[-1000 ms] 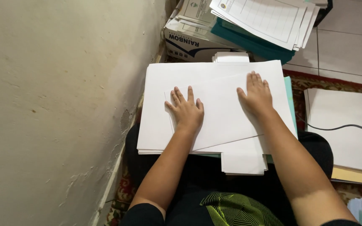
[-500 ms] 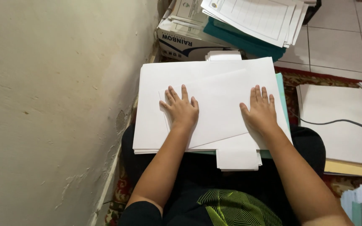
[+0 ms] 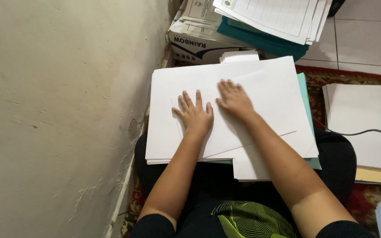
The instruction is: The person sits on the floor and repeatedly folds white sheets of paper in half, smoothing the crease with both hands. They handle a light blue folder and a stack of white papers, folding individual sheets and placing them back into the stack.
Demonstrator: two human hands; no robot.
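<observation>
Slippage is what we would worry about first: our stack of plain white paper sheets point(image 3: 261, 83) rests on our lap rather than on anything firm, and the lower sheets already jut out unevenly at the near edge. Were either palm to push sideways rather than straight down, we judge the top layers could skate over the ones beneath and fan out further. The folded white sheet point(image 3: 230, 132) on top lies at a slant to the stack, so pressing it as it stands could set a crooked crease. A teal folder point(image 3: 304, 88) peeks out from under the right edge (only a thin strip shows), and it may add to the slickness underneath.

Our left hand point(image 3: 195, 115) lies flat, fingers spread apart, palm down on the folded sheet near its left edge. Our right hand point(image 3: 233, 99) is likewise flat and open just beside it, fingers closer together and pointing away from us, resting on the same sheet. Neither hand pinches or curls round anything; both merely press.

Beyond the stack sits a cardboard box point(image 3: 199, 44) loaded with more printed papers, and a cream plaster wall point(image 3: 58, 110) runs close on our left.
</observation>
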